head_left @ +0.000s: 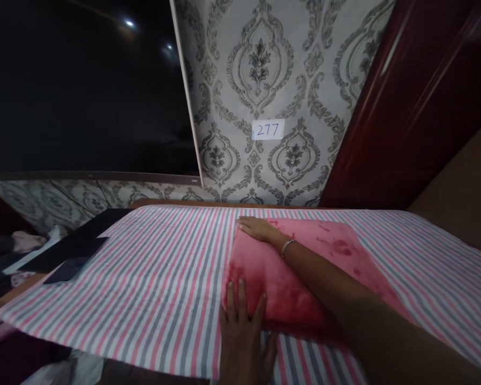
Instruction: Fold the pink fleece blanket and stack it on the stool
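A pink pillow with darker red blotches lies on a bed covered by a pink, grey and white striped sheet. My right hand rests flat on the pillow's far left corner, the arm stretched across the pillow, a thin bracelet on the wrist. My left hand lies flat at the pillow's near left edge, fingers spread, fingertips touching the pillow and the palm on the sheet. Neither hand grips anything.
A patterned wallpaper wall stands behind the bed with a paper label reading 277. A dark window or screen fills the upper left. A dark red wooden panel rises at the right. Dark flat items lie at the bed's left edge.
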